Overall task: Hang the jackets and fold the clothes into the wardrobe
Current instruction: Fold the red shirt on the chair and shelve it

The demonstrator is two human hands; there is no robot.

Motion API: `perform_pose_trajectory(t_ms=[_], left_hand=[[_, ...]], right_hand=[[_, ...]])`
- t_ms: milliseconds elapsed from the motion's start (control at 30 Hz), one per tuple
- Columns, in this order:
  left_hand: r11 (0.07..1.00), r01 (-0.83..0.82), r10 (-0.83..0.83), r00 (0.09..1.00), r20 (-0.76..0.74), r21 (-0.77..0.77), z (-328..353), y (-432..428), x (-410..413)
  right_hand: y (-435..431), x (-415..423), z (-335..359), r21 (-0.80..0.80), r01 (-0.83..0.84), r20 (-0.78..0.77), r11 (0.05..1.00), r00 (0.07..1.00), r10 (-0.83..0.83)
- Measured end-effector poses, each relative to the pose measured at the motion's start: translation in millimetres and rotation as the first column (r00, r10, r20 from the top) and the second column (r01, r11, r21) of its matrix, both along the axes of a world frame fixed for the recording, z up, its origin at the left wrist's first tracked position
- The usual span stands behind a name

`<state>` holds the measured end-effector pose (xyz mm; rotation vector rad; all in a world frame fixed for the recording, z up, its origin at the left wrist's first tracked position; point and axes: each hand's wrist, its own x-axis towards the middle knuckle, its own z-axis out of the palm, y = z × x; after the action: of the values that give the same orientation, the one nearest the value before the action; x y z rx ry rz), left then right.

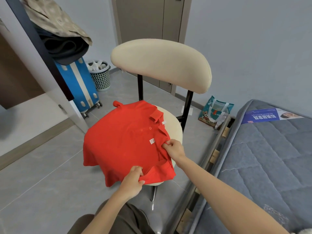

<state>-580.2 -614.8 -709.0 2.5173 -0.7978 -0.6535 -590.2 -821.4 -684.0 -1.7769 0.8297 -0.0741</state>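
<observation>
A red polo shirt [121,141] lies spread over the seat of a cream chair [160,65], its collar toward the right and a sleeve hanging off the left side. My left hand [134,180] grips the near sleeve and hem edge of the shirt at the seat's front. My right hand [173,148] pinches the fabric by the collar on the shirt's right side. More clothes [55,26], a beige patterned piece over dark ones, are piled on top of a blue suitcase at the upper left.
A blue suitcase [79,85] and a mesh waste basket [101,76] stand at the back left beside a door frame. A grey mattress [270,157] on a bed frame fills the right. A printed bag [214,114] leans by the wall behind the chair.
</observation>
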Motion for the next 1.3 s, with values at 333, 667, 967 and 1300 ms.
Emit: perform_pose_trajectory(t_ms=[333,667,967,1300], left_hand=[[0.996,0.005,-0.008,0.999,0.031,0.091,12,-14,-9],[0.994,0.039,-0.044,0.998,0.043,0.107,8,-13,-1],[0.984,0.082,-0.077,0.996,-0.035,0.161,2,-12,25],[0.991,0.075,-0.067,0.995,-0.071,0.113,6,-9,29]], right_hand=[[-17,-32,2,-0.226,0.165,-0.001,0.960,0.985,-0.170],[-40,-13,-4,0.364,0.120,-0.070,0.924,0.992,-0.102],[-40,16,-13,0.238,-0.058,0.006,0.970,0.998,0.058],[-81,13,36,-0.686,-0.266,-0.240,0.678,0.961,0.134]])
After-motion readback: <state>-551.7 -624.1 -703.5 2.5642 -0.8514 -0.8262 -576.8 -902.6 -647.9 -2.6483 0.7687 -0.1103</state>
